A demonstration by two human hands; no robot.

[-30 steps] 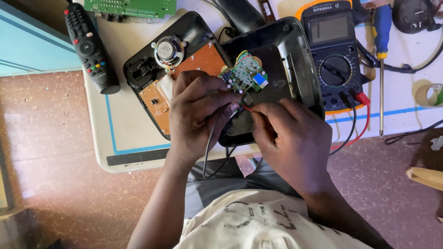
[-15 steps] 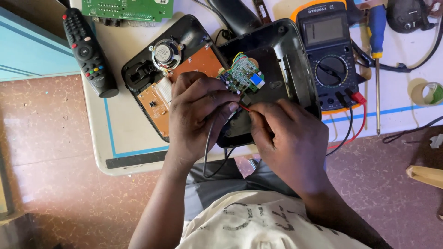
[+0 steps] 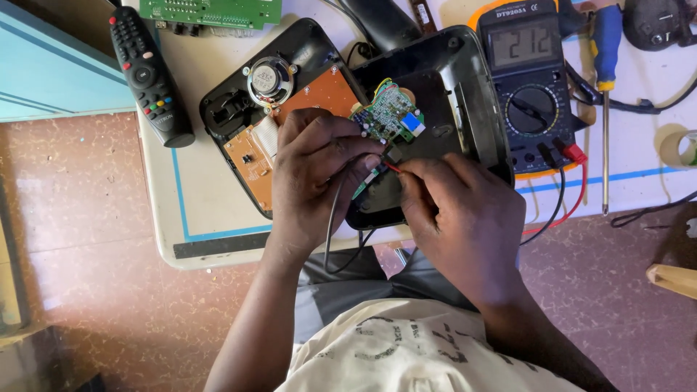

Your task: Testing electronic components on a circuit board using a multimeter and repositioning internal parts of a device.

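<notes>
The left hand (image 3: pixel 316 178) is curled over the small green circuit board (image 3: pixel 388 120), fingertips pinching its lower edge along with a thin grey cable (image 3: pixel 332 225) that runs down off the table edge. The right hand (image 3: pixel 457 214) is closed in a pinch on a thin red wire (image 3: pixel 393 168) just below the board, so the two hands meet fingertip to fingertip. The board is crowded with tiny parts and has a blue connector at its right corner; it sits tilted inside the black plastic housing shell (image 3: pixel 457 87), which lies open like a tray. Beside that shell, touching it, lies the other black housing half (image 3: pixel 232 109), holding a round silver speaker (image 3: pixel 270 80) and an orange-brown board (image 3: pixel 319 94). Both shells lie close to the near edge of the cream table with blue line (image 3: pixel 189 210), the right one overhanging it. To the right stands an orange-cased multimeter (image 3: pixel 526 87), a blue-handled screwdriver (image 3: pixel 605 94) next to it. A black remote control (image 3: pixel 149 76) lies near the table's left edge.
</notes>
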